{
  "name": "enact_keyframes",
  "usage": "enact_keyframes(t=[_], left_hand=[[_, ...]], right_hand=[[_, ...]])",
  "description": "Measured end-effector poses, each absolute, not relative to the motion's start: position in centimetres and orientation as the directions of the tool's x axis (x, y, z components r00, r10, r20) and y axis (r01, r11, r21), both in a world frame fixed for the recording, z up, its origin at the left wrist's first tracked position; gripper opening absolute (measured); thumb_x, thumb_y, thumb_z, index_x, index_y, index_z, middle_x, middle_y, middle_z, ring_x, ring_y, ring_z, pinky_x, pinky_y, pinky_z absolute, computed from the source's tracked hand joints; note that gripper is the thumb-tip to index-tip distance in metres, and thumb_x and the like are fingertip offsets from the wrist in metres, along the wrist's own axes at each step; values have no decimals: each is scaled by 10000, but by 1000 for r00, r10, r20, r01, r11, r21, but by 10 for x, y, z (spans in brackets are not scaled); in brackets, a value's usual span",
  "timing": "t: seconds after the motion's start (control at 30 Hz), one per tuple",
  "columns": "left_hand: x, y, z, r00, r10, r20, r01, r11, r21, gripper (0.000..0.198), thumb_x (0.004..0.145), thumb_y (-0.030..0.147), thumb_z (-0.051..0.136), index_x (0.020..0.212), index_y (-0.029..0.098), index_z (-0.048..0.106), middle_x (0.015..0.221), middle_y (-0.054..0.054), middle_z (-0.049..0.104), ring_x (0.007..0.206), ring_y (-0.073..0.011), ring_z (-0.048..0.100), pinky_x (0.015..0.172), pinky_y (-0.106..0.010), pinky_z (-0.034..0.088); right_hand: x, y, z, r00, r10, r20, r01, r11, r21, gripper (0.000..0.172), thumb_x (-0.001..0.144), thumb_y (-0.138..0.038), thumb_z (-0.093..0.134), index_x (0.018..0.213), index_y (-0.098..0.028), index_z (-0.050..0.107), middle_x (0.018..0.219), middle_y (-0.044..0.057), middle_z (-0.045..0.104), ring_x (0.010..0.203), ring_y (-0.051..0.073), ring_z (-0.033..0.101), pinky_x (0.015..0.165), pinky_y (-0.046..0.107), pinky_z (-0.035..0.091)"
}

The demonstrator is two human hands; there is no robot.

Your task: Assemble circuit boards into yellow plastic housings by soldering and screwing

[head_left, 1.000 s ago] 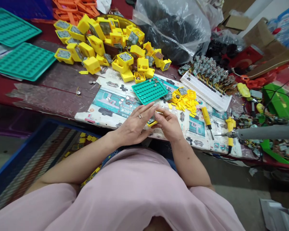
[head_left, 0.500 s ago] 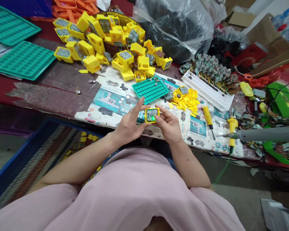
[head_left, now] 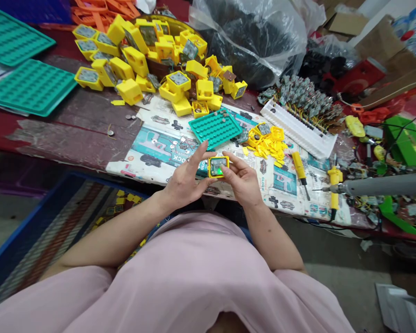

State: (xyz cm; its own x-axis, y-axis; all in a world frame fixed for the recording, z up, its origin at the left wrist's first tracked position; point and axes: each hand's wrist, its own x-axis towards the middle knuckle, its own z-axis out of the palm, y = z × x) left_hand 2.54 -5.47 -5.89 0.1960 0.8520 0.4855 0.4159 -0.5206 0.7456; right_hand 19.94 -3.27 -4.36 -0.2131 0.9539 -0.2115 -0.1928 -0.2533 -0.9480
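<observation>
Over the maroon bench [head_left: 83,108]: small rectangular yellow plastic housing [head_left: 215,163], pinched between thumb and fingers of right hand [head_left: 244,179] and left hand [head_left: 185,182], open face upward, presumably for viewing the glowing green light [head_left: 219,171].

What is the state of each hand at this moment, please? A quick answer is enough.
Left hand: at the left edge of the yellow case; grip cannot be told.
Right hand: closed, holding the yellow case.

Left fingers [head_left: 204,184], index [head_left: 198,158] raised; right fingers [head_left: 238,163] curled; forearms [head_left: 121,233] angled inward.
</observation>
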Motion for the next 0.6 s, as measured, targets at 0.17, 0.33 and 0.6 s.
enact_keyframes(t=[0.17, 0.33, 0.6], left_hand=[[28, -56, -60, 205, 861, 466, 424, -507, 750, 772, 909, 407, 646, 1549, 198, 268, 1350, -167, 645, 1234, -269, 635, 1005, -394, 539], [32, -55, -65, 278, 757, 592, 465, -645, 606, 798, 899, 340, 657, 1564, 233, 229, 1348, -136, 648, 1204, -249, 648, 1020, -386, 539], [30, -57, -55, 314, 873, 373, 358, -472, 806, 534, 880, 323, 659, 1386, 200, 540, 1332, -131, 644, 1222, -277, 622, 1067, -432, 509]], right_hand=[[203, -33, -42, -209, 944, -253, -179, -292, -940, 573, 644, -566, 829, 1097, -248, 681, 838, -11, 778, 778, 187, 756, 705, 340, 649], [207, -34, -44, -151, 957, -247, -176, -272, -946, 550, 591, -566, 862, 1003, -241, 695, 732, -23, 757, 735, 189, 748, 749, 372, 646], [230, -39, -39, -185, 969, -163, 143, -138, -980, 554, 830, -683, 600, 1148, -244, 710, 939, 35, 774, 722, 192, 734, 642, 361, 621]])
